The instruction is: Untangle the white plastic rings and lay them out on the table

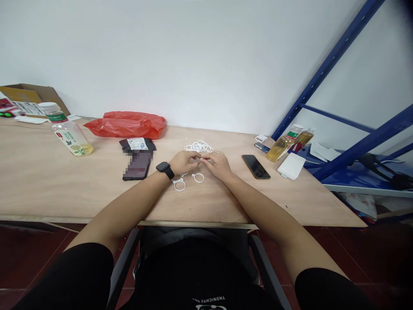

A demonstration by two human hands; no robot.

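My left hand, below a wrist with a black smartwatch, meets my right hand over the middle of the table. The fingertips of both are pinched around a white plastic ring, mostly hidden by the fingers. A heap of similar white rings lies just beyond my hands. Nearer to me, a single white ring with a small knob lies flat. A few more white rings sit close together by my left wrist, partly covered by it.
Left on the wooden table are a dark package, a red plastic bag, a nearly finished drink bottle and a cardboard box. Rightward lie a phone, a white case and a fuller bottle, before a blue rack.
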